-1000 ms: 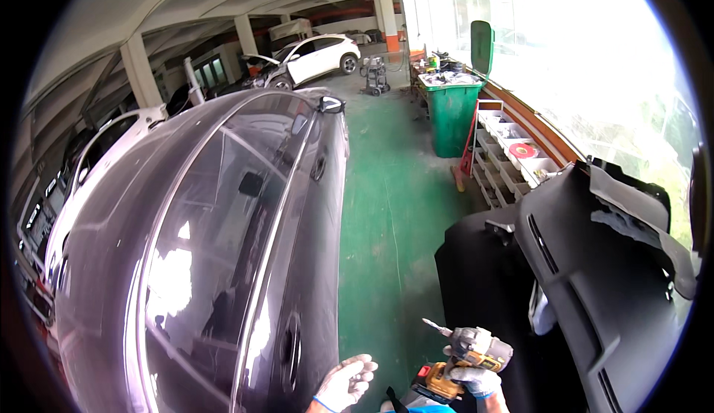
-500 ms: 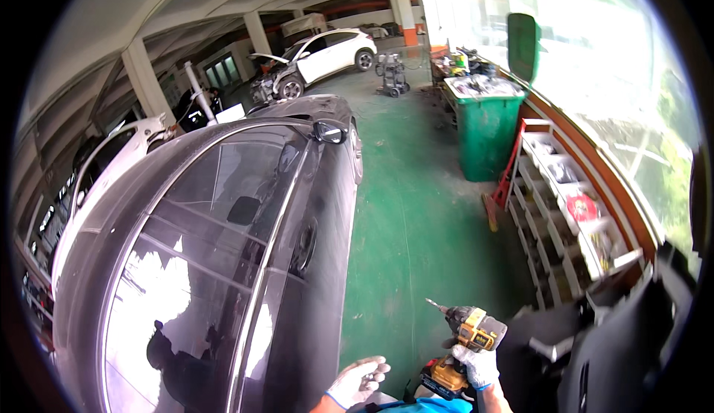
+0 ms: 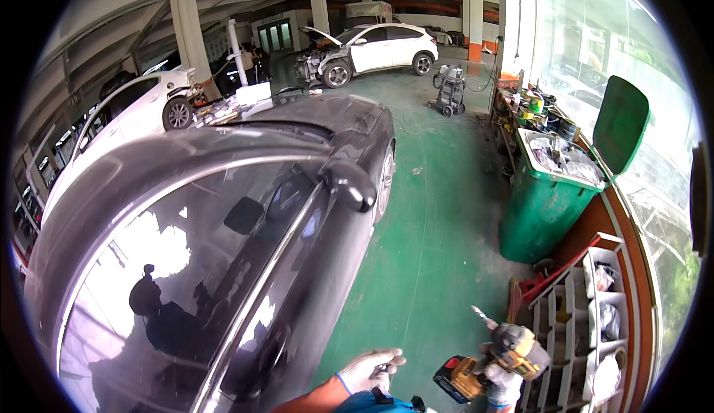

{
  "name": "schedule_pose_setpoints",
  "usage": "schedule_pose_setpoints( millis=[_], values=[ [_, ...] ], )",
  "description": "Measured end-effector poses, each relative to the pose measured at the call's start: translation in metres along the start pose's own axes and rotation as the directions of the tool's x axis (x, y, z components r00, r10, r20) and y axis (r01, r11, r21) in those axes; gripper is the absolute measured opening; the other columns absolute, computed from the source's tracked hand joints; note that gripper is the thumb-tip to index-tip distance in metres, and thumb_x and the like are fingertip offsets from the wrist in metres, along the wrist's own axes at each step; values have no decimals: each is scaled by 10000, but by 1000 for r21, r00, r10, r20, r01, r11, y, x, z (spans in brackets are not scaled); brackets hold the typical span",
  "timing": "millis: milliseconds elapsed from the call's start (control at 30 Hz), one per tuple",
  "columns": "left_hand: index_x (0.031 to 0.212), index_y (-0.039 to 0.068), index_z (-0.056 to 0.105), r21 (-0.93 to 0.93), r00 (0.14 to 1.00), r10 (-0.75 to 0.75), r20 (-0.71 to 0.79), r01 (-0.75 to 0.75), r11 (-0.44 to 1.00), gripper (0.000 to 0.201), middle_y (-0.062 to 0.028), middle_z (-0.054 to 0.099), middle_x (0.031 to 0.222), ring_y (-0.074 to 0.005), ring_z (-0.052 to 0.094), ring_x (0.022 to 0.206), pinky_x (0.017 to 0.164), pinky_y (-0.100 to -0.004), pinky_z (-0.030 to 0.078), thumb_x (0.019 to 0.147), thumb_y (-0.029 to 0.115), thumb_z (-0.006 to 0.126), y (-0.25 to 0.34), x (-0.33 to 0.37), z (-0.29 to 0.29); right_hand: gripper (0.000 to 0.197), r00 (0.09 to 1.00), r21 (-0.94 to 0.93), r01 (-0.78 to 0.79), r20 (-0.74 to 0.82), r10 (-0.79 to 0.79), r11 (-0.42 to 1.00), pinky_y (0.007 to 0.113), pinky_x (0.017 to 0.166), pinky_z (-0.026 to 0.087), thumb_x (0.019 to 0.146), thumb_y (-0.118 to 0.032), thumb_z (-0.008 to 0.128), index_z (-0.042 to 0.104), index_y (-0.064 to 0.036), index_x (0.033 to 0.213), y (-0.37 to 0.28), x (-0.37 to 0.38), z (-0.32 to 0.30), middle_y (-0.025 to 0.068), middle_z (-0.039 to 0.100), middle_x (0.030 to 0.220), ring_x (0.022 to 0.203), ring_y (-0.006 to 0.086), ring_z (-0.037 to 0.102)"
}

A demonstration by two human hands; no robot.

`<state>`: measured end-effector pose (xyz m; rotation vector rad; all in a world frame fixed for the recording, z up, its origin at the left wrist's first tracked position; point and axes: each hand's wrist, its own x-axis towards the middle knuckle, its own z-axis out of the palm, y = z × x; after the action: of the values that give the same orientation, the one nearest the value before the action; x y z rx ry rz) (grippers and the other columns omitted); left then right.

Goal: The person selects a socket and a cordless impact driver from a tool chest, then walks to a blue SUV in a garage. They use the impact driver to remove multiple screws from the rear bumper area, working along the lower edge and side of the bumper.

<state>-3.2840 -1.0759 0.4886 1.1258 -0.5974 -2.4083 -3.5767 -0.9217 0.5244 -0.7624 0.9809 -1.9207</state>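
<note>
My right hand [image 3: 504, 387], in a white glove, is closed round the grip of a yellow-and-black cordless drill [image 3: 524, 352]. A slim bit points up and to the left from its nose, and its battery [image 3: 459, 378] hangs to the left of the hand. My left hand [image 3: 370, 370], also gloved in white, is held in front of my body with its fingers partly bent. Something small and dark shows at its fingers, too small to name. Left of it is the side of a dark car [image 3: 327, 264], which the hand does not touch.
A green wheeled bin [image 3: 547, 208], full and with its lid up, stands right of the green floor aisle [image 3: 424, 249]. Nearer is a rack of parts bins [image 3: 576, 316]. The car's wing mirror [image 3: 351, 186] sticks out into the aisle. A white car [image 3: 390, 47] with its bonnet raised stands far ahead.
My view has swung and moved forward along the dark car, so the bin and rack are nearer. The drill has shifted right with my right hand and tilted, and my left hand has moved slightly right.
</note>
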Motion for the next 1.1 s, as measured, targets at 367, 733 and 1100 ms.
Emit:
schedule_pose_setpoints(
  millis=[367,733,1100],
  values=[
    [1269,104,656,96,988,-18,151,3,995,220,-100,701,1181,-82,587,721,494,-193,443,1077,169,571,237,334,156,669,961,263,-267,6,276,927,372,648,566,737,-136,854,577,40,1320,84,341,-125,200,720,908,760,293,714],
    [1155,24,669,-431,975,194,-109,-222,875,132,-146,678,1092,-126,526,735,517,-223,374,1034,68,639,443,528,203,567,852,424,-445,471,228,789,402,708,553,771,-61,786,625,67,1300,96,778,-151,232,728,888,799,335,703],
    [1066,48,683,-406,983,142,-113,-176,897,130,-34,635,904,-87,566,727,527,-196,421,1023,170,694,710,842,229,540,914,357,-399,224,337,845,437,639,585,660,-18,748,627,56,1181,134,1179,-125,212,704,808,677,344,694]
  ],
)
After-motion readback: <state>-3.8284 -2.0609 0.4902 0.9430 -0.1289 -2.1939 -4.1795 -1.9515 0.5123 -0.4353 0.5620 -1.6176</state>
